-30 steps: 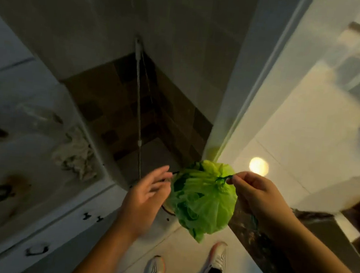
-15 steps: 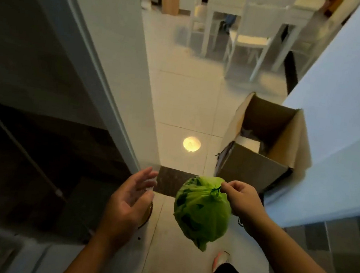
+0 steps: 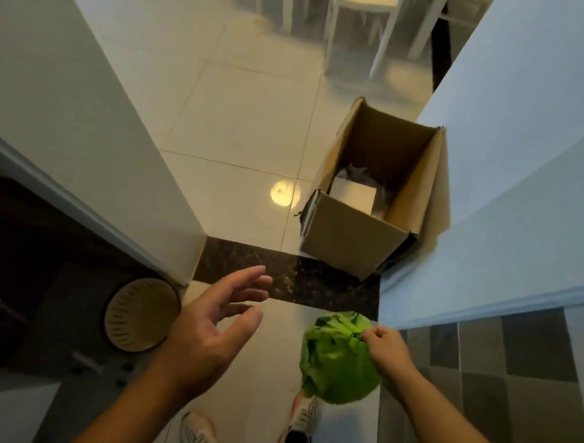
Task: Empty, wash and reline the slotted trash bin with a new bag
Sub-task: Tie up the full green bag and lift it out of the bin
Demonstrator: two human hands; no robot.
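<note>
One pinch by the right hand (image 3: pixel 383 346) at its knot carries the full green bag (image 3: pixel 338 359) above the floor, left hand (image 3: pixel 215 325) spread empty; a slipping knot could spill rubbish short of the cardboard box (image 3: pixel 348 237).

You're holding a thin, crinkled green plastic bag (image 3: pixel 338 361). The matt cardboard box (image 3: pixel 369 197) is sitting on glossy floor tiles (image 3: pixel 243 124). The ribbed bin (image 3: pixel 141 313) is looking like plastic.
</note>
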